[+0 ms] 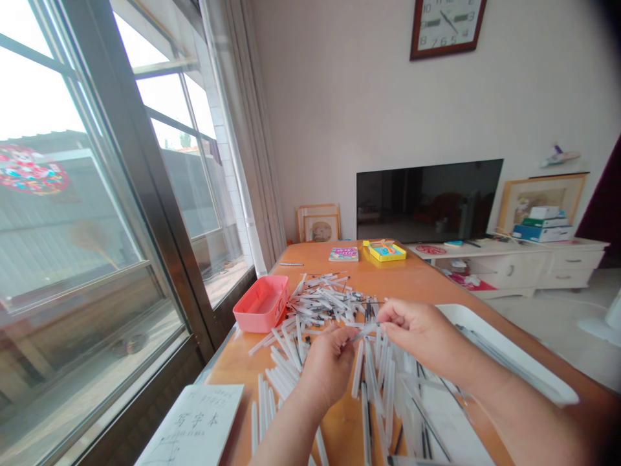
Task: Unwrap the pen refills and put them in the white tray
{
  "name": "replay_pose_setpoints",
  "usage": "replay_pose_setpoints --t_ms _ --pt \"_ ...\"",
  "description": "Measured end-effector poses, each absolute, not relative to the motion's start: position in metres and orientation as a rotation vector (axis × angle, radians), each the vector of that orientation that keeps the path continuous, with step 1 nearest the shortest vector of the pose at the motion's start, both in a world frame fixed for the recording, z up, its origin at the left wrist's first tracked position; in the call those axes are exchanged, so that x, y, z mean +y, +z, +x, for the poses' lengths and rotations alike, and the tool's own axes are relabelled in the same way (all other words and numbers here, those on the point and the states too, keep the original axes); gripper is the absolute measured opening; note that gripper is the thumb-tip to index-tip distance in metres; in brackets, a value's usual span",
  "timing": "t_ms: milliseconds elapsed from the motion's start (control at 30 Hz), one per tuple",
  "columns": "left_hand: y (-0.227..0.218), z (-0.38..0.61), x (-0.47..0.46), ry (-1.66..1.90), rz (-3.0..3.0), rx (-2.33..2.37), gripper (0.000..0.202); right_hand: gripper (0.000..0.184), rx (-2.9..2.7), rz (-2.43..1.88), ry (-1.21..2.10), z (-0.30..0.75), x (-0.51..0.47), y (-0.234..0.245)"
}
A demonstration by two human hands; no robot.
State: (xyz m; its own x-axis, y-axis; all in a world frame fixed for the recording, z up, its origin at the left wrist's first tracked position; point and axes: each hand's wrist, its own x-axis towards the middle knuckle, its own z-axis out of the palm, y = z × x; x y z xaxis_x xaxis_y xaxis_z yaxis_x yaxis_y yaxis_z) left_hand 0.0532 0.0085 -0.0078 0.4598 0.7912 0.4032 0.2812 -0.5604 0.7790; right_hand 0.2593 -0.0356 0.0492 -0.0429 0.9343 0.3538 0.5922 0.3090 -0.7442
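Whitish translucent tubes (330, 304), pink basket (255, 318), white tray (565, 392), orange-brown table (412, 278)

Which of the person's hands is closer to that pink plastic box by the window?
The left. The left hand is to the right of the pink box and nearer the person; the right hand is farther right, beside the white tray.

Two hands (330, 362) (412, 321), one bin (257, 320), one tray (565, 393), apparently dozens of tubes (320, 299) show.
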Motion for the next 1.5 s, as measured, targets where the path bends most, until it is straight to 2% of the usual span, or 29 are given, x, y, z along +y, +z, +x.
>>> replay_pose_setpoints --t_ms 433,733,833,1033,1167,1333,1500 --pt "-0.007 0.052 0.007 1.022 2.126 0.891 0.041 0.008 -1.754 -1.370 0.592 0.259 -0.036 0.048" --pt "0.000 0.050 0.004 1.004 2.164 0.906 0.028 0.016 -1.667 -1.381 0.804 0.264 -0.030 0.040" --pt "-0.001 0.050 0.004 1.001 2.199 0.929 0.025 0.021 -1.708 -1.429 0.709 0.265 -0.029 0.038" --pt "0.001 0.051 0.000 1.006 2.235 0.908 0.026 0.039 -1.826 -1.535 0.242 0.259 -0.031 0.035" --pt "0.003 0.050 0.000 1.014 2.230 0.901 0.025 0.046 -1.848 -1.569 0.279 0.258 -0.035 0.041" --pt "0.002 0.050 0.001 0.976 2.261 0.925 0.024 0.034 -1.862 -1.531 0.405 0.257 -0.044 0.058" --pt "0.002 0.052 0.000 0.980 2.257 0.918 0.027 0.038 -1.871 -1.590 0.296 0.256 -0.043 0.052"
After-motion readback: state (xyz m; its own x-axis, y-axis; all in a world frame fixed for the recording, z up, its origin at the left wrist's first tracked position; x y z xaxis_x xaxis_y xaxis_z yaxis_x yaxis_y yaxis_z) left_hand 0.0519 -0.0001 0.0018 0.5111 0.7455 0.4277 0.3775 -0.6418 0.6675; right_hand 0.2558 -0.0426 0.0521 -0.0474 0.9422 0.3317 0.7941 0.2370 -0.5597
